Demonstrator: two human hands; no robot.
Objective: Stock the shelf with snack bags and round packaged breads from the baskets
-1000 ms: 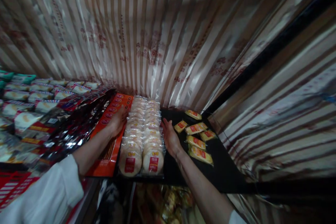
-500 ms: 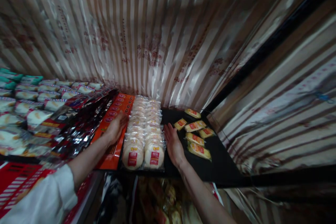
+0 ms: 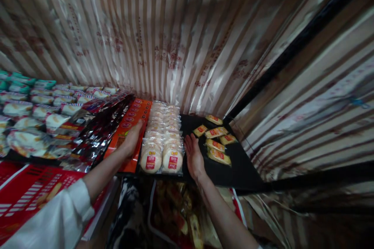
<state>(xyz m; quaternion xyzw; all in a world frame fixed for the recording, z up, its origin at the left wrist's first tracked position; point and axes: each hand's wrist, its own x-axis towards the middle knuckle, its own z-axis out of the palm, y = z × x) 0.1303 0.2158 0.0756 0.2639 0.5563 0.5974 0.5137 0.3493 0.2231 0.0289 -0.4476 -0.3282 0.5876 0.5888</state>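
Observation:
Two rows of round white crackers in clear wrappers [image 3: 162,136] stand packed on a black shelf [image 3: 242,173]. My left hand [image 3: 133,138] lies along their left side, over an orange printed bag [image 3: 117,144], fingers stretched out. On the other side, my right hand [image 3: 194,157] is upright on edge with fingers extended, its fingertips close to or touching the right row. Neither hand is wrapped round anything. To the right of my right hand lie several small yellow-wrapped snacks [image 3: 217,144], loosely scattered.
Left of the orange bag are stacked dark shiny bags [image 3: 96,128] and rows of white snack packs [image 3: 43,124], with green packs [image 3: 17,81] behind. A red box [image 3: 26,190] sits at lower left. Below the shelf is an open bag of wrapped food [image 3: 181,210]. A black pole [image 3: 280,58] slants up at right.
The view has shifted slightly, so the shelf appears a little higher. Both hands keep their places on either side of the cracker rows, which look much the same.

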